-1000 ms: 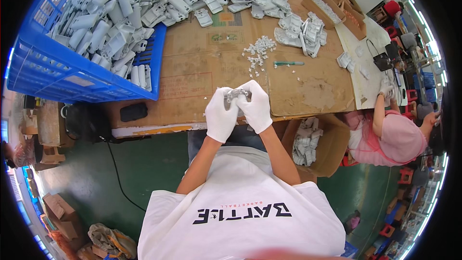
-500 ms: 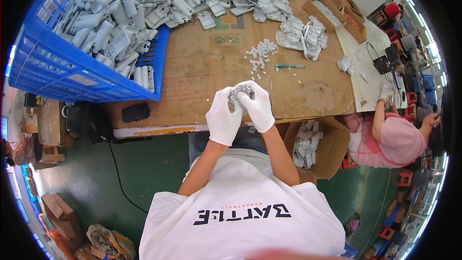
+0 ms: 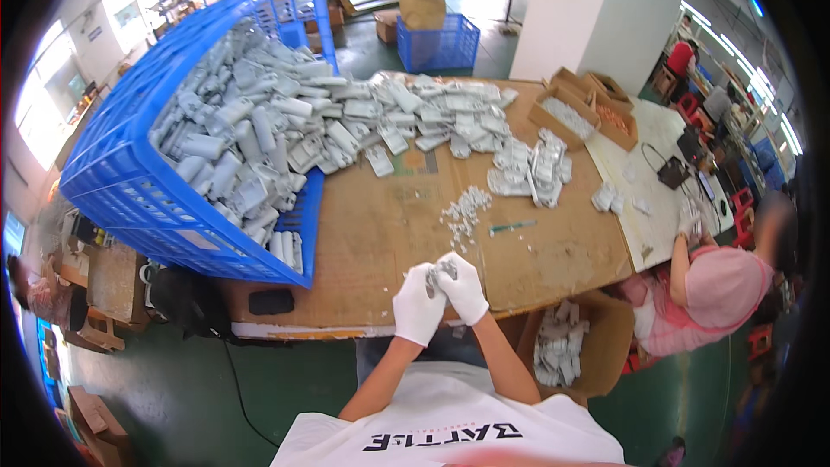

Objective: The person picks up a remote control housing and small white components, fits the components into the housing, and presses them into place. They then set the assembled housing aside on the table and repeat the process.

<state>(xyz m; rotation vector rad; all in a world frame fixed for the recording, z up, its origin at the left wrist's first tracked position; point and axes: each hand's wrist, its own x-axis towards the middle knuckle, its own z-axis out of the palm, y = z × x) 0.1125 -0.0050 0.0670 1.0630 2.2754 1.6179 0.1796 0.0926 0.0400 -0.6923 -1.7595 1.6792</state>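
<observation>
My gloved left hand (image 3: 418,306) and gloved right hand (image 3: 467,290) meet above the front edge of the cardboard-covered table (image 3: 380,242). Between their fingertips is a small grey plastic part (image 3: 444,269), mostly covered by the gloves. Just beyond my hands lies a scatter of tiny white plastic pieces (image 3: 467,209), with a green pen-like tool (image 3: 513,227) to its right. Farther back is a small stack of pale grey plastic housings (image 3: 543,171). Many more housings (image 3: 259,134) spill out of a tipped blue plastic crate (image 3: 186,233) at the left.
A cardboard box (image 3: 605,337) holding white parts stands beside me at the right. Small cardboard trays (image 3: 566,121) sit at the far right table corner. A co-worker in pink (image 3: 705,294) works at the right. A black pouch (image 3: 271,301) lies near the left front edge.
The view has tipped upward, so the table and hands appear lower and more of the room shows behind. Both hands still hold the grey part; their fingers have shifted slightly around it.
</observation>
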